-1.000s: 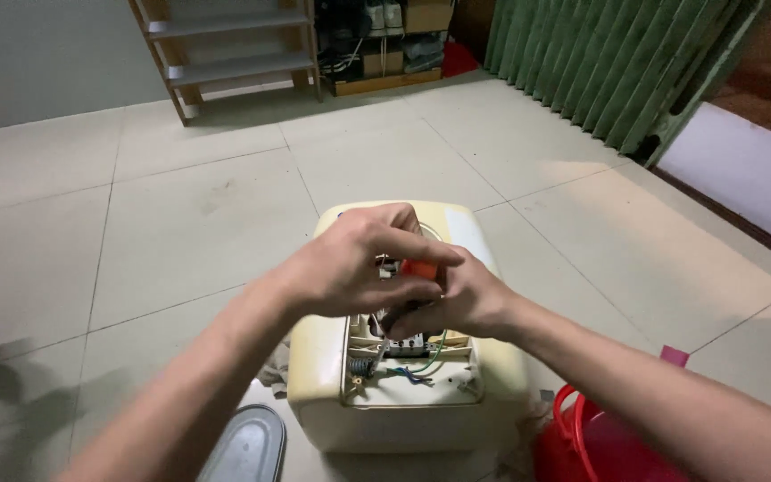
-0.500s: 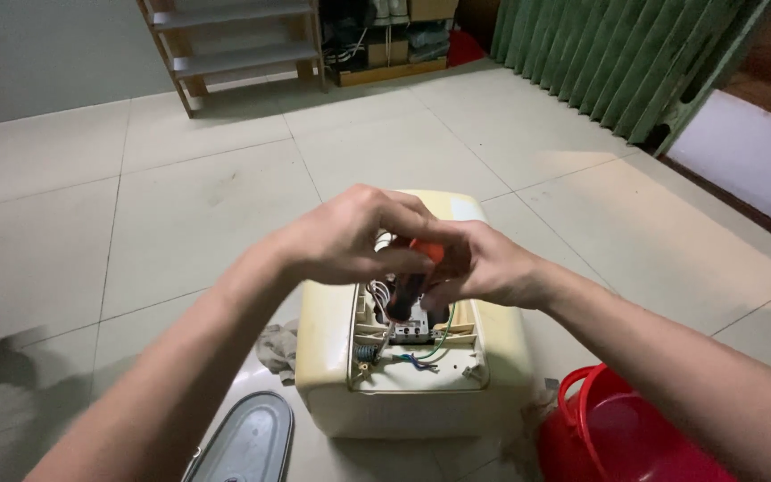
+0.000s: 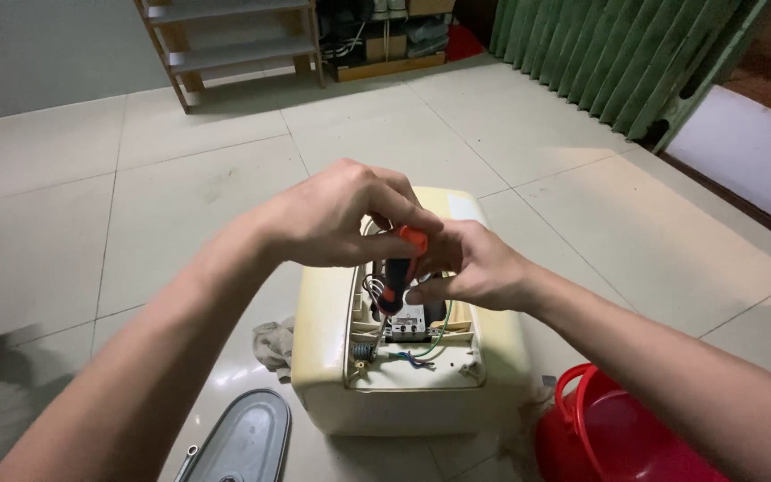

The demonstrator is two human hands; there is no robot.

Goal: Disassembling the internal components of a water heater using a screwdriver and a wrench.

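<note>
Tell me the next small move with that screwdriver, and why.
Probably keep turning the screwdriver while pressing down: the left hand grips its orange top, the right hand steadies its shaft, and its tip is down among the wires in the open cream casing.

Both forearms are bare from the lower frame edges up to the wrists, with no sleeve showing. The left hand (image 3: 341, 214) and the right hand (image 3: 475, 266) are ungloved and carry no ring, watch or band. The fingernails are short and plain, unpainted.
</note>
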